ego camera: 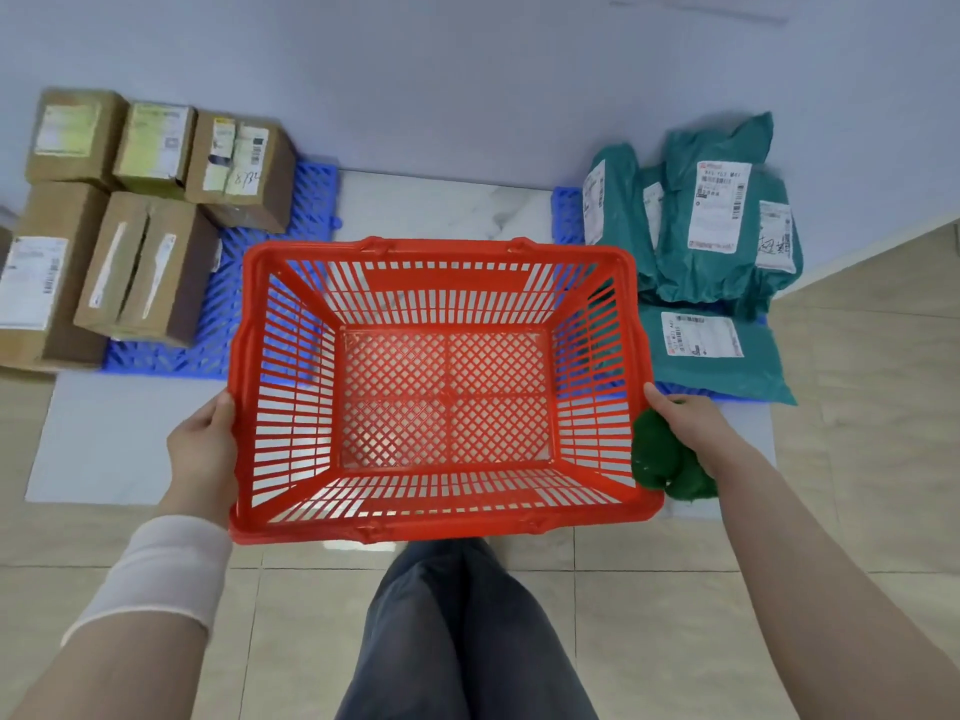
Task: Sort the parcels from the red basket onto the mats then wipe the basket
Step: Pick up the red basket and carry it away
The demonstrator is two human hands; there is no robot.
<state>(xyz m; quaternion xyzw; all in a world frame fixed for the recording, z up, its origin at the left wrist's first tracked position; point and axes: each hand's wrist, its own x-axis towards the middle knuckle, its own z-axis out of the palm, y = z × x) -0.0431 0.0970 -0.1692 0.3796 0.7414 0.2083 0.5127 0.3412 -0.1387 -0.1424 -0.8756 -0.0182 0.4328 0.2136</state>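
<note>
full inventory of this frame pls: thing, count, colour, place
basket: 1, red, centre, empty, held at both side rims
cardboard boxes: 6 in view, brown, on and beside the left mat
left mat: 1, blue, under the boxes
mailer bags: about 5, teal, piled on the right mat
right mat: 1, blue, mostly covered by bags
cloth: 1, dark green, bunched in the right hand against the basket
floor: beige tiles, with a white marbled panel
legs: grey trousers, bottom centre
left hand: grips left rim, white sleeve on forearm
right hand: grips right rim and cloth
</note>
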